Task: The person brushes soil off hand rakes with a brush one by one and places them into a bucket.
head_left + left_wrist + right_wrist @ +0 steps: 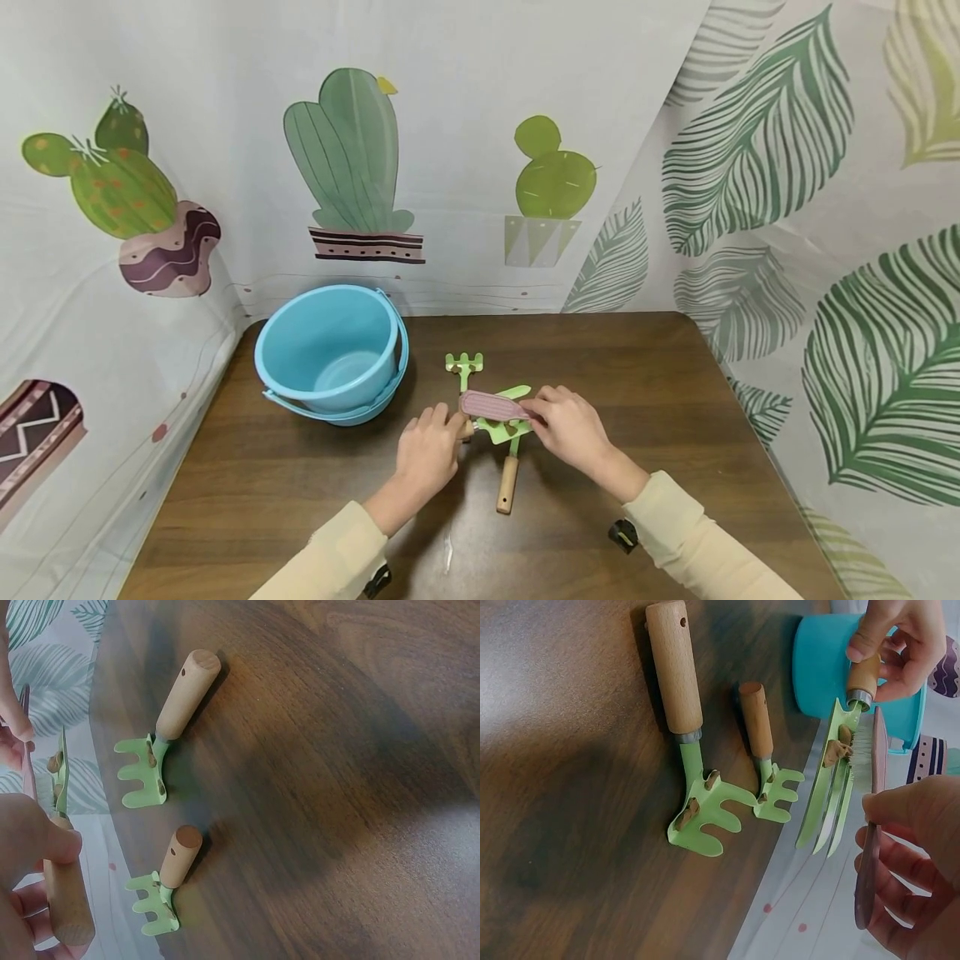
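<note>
My left hand [427,446] grips the wooden handle [69,900] of a green garden fork [823,787], lifted above the table. Brown clumps [838,753] of dirt cling near the base of its tines. In my right hand [567,427] is a mauve brush [491,406], pinched by its handle between thumb and fingers. Its pale bristles [862,754] face the fork and appear to touch the clumps in the right wrist view. Below lie two green hand rakes with wooden handles: a nearer rake [142,776] and a farther rake [464,364]. Brown bits sit on both.
A light blue bucket [270,367] with its handle lowered stands at the table's back left, left of the rakes. The brown wooden table [637,367] ends against a patterned cloth [465,167] at the back.
</note>
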`<move>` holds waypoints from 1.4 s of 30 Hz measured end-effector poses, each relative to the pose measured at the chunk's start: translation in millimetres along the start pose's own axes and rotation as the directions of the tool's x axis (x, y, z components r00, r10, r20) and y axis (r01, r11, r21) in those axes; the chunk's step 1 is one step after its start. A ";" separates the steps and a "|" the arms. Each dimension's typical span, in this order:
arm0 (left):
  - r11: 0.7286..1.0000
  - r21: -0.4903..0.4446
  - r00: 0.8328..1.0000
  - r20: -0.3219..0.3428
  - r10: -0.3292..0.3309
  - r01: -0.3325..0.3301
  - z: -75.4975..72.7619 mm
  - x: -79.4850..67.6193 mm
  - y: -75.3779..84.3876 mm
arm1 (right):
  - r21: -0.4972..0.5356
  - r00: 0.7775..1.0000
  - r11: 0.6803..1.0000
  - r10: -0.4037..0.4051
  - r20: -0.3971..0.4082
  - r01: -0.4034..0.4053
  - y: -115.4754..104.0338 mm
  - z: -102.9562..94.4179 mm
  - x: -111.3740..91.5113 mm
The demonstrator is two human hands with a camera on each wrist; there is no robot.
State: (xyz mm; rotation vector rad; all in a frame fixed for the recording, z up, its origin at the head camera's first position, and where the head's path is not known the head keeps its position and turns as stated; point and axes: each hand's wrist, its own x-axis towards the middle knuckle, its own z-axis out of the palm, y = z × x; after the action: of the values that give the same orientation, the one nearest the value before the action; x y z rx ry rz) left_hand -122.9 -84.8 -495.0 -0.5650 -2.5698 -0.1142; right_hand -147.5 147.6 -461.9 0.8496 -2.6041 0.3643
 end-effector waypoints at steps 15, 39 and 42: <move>1.000 0.007 0.999 -0.036 0.015 -0.015 1.8 -1.0 -4.7 | -0.007 1.000 1.000 0.008 0.015 -0.008 1.8 -3.8 -2.9; 1.000 0.009 1.000 -0.025 -0.004 0.005 0.5 -4.9 -13.2 | -0.005 0.998 0.998 0.055 0.020 -0.055 15.4 -9.5 -16.7; 1.000 0.006 0.999 -0.038 -0.007 0.007 0.6 -4.6 -13.8 | -0.012 0.998 0.998 0.059 0.018 -0.059 17.3 -10.1 -18.2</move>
State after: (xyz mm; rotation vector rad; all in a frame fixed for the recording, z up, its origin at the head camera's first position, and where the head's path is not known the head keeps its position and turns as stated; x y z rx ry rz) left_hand -125.2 -99.0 -497.5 -0.5460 -2.5346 -0.1183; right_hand -141.8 174.0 -462.8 0.7768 -2.6501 0.3593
